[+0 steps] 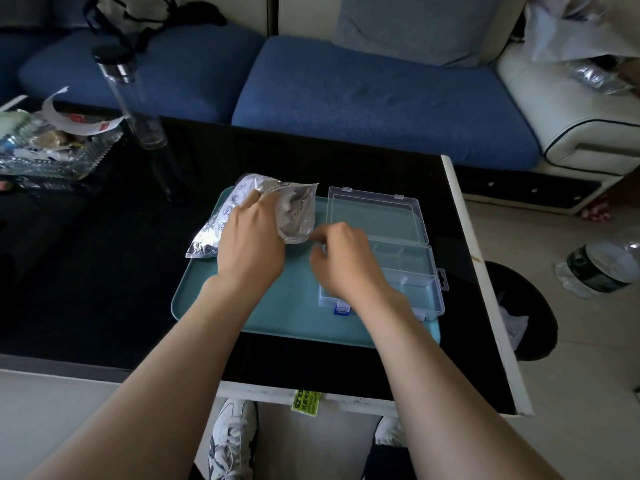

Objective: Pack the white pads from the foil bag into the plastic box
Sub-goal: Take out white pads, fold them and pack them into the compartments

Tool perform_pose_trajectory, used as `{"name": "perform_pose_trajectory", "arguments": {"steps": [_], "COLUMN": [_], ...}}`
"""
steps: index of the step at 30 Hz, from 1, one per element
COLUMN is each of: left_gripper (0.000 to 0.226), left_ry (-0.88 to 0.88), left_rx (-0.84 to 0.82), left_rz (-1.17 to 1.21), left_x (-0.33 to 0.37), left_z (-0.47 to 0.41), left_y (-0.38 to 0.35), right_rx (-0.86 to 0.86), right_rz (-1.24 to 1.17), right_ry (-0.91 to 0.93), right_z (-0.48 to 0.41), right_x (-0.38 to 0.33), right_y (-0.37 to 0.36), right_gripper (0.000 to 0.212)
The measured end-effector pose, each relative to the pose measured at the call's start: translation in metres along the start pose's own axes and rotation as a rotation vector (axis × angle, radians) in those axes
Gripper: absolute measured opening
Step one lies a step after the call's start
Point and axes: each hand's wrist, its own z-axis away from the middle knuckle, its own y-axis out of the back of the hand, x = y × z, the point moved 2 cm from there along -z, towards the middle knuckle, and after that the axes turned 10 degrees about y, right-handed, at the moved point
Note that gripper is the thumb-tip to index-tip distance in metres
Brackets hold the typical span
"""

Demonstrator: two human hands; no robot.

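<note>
two hands meet at the mouth of the foil bag (pixel 299 220), which lies tilted on the far left of the teal tray (pixel 277 306), just beside the open plastic box (pixel 415 275). the left hand (pixel 249 244) is clamped on the bag's upper part, fingers curled over its crinkled top. the right hand (pixel 341 258) hovers at the bag's lower corner, above the box's left edge, with its fingers curled. whether they pinch a pad, the bag's edge or nothing, i cannot tell.

the likely trouble is that the bag looks slick and light. a pull by the right hand could drag the whole bag instead of freeing a pad if the left hand's hold slackens. pads coming out in a clump could drop onto the tray or the black desk (pixel 104 271) rather than into a compartment. the right wrist sits over the box, so a careless sweep could shove it toward the tray's rim or knock the flipped-back lid (pixel 377 216).

the white pads (pixel 284 204) show only as a pale crumpled mass through the bag's clear side, and their count is unreadable. the right hand and forearm cover the box's left compartments, so whether any pad lies there is hidden. the print on the bag is too small to read.
</note>
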Motion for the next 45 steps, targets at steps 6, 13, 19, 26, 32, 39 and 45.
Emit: {"name": "perform_pose_trajectory", "arguments": {"steps": [6, 13, 19, 26, 32, 39, 45], "left_gripper": [0.044, 0.039, 0.041, 0.053, 0.053, 0.058, 0.064], "left_ry": [0.062, 0.117, 0.023, -0.076, -0.04, -0.04, 0.016], "left_rx": [0.04, -0.008, -0.037, -0.113, -0.104, -0.122, -0.09], "left_rz": [0.072, 0.217, 0.165, -0.048, -0.06, -0.093, -0.081], "left_x": [-0.006, -0.009, -0.021, -0.018, -0.019, -0.017, -0.009], "left_z": [-0.002, -0.002, -0.008, -0.005, -0.006, -0.007, -0.009], "left_y": [0.004, 0.017, 0.009, 0.009, 0.004, -0.001, -0.002], "right_rx": [0.2, 0.174, 0.296, 0.36, 0.408, 0.457, 0.479], "right_rz": [-0.393, -0.61, -0.493, -0.337, -0.302, -0.604, -0.493], "right_ry": [-0.063, -0.244, -0.242, -0.181, -0.199, -0.299, -0.34], "right_z": [-0.014, -0.028, -0.036, -0.041, -0.041, -0.042, -0.039], "right_x": [-0.014, -0.022, -0.027, -0.029, -0.023, -0.002, 0.01], "right_y": [-0.009, -0.032, -0.039, -0.034, -0.024, -0.02, -0.004], "right_gripper": [0.03, 0.025, 0.023, 0.017, 0.011, 0.015, 0.027]}}
